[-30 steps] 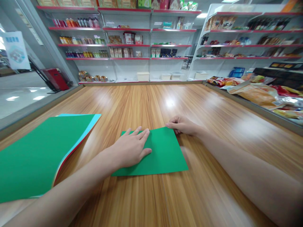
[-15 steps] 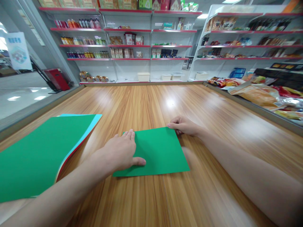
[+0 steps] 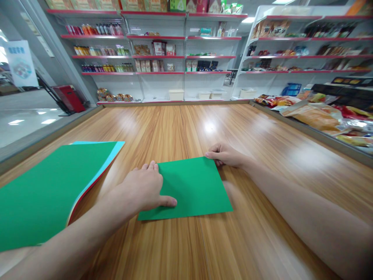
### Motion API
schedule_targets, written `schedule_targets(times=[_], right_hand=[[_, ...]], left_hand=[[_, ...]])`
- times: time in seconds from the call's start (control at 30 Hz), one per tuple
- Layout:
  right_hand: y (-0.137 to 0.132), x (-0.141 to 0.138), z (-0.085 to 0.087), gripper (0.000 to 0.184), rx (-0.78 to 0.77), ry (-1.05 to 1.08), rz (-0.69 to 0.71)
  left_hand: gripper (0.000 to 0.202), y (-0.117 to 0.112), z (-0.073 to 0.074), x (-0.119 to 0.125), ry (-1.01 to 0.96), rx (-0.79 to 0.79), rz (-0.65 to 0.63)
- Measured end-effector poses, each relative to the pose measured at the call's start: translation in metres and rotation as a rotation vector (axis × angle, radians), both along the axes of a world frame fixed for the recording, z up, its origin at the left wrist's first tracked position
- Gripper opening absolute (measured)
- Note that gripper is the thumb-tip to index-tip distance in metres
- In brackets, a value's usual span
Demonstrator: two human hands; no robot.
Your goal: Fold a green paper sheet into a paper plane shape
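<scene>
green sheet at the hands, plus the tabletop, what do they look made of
Green sheet: probably paper or thin card, matte; it looks thin, evenly coloured and without glare.

Tabletop: wood or wood-look laminate, fairly glossy; streaky grain and bright reflections show, but which one stays open.

Sheet (image 3: 194,186), one. Plain bright green paper, even in colour across the face I see. Four-sided, straight-edged; near right corner sharp. Laid out roughly flat on the wooden table (image 3: 250,241), near and far edges running left to right. Left end partly covered; far right corner pinched. Single or folded: cannot tell from here.
</scene>
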State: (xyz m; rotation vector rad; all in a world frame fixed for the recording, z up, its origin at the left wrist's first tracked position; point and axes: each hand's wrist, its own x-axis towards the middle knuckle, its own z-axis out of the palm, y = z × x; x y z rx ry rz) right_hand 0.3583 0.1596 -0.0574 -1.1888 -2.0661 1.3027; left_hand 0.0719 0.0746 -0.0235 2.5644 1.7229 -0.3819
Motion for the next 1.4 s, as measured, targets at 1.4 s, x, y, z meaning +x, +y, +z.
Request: schedule_targets(times=[1.4], right_hand=[[-0.015,-0.02,0.02,0.028,-0.467,-0.022,0.415]], left_hand=[[0.037,0.015,-0.026,0.021,-0.46,0.347,-0.345]])
